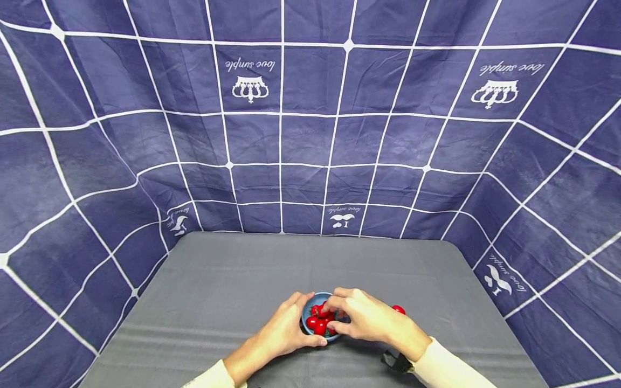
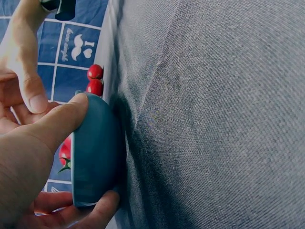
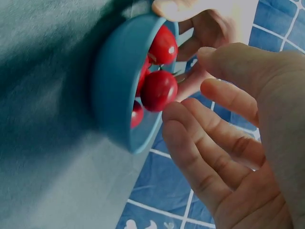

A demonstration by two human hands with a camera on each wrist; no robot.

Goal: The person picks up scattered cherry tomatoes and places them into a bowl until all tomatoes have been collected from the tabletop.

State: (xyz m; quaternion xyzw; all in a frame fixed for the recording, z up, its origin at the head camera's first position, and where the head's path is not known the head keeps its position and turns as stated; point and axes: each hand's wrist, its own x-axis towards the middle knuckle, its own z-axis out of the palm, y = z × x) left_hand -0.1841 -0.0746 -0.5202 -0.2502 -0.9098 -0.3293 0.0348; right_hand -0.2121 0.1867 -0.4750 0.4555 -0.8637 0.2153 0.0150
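Observation:
A blue bowl [image 1: 316,299] holds several small red tomatoes [image 1: 319,326] with green stems. My left hand [image 1: 285,327] grips the bowl from the left, its thumb on the near rim and fingers round the far side. In the left wrist view that thumb presses the rim of the bowl [image 2: 97,148]. Over the bowl's right side hovers my right hand [image 1: 366,317], fingers loosely bent and thumb apart. The right wrist view shows the fingertips of this hand [image 3: 228,157] right by a tomato [image 3: 159,90], with nothing pinched between thumb and fingers.
To the right of the bowl, partly behind my right hand, a loose tomato [image 1: 398,309] lies on the grey cloth-covered table [image 1: 233,275]. The left wrist view has two tomatoes [image 2: 95,72] beyond the bowl. Blue gridded fabric [image 1: 310,140] walls the back and sides.

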